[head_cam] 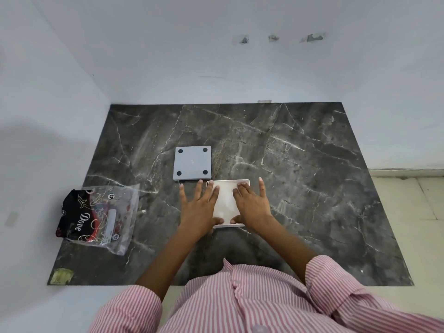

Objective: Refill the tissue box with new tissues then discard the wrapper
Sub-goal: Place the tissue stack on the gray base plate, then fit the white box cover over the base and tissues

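A white square tissue box (241, 182) lies open on the dark marble counter (300, 164), filled with white tissues (227, 200). My left hand (200, 207) lies flat on the tissues' left side, fingers spread, thumb at the near edge. My right hand (252, 203) presses flat on the right side, its thumb also at the near edge. The box's grey lid (192, 162), with black round pads at its corners, rests just beyond the box to the left. A crumpled clear and black wrapper (101, 217) marked Dove sits at the counter's left edge.
White walls close off the counter at the back and the left. A small yellowish sticker (60, 276) marks the near left corner. A pale tiled surface (408, 212) adjoins the counter on the right.
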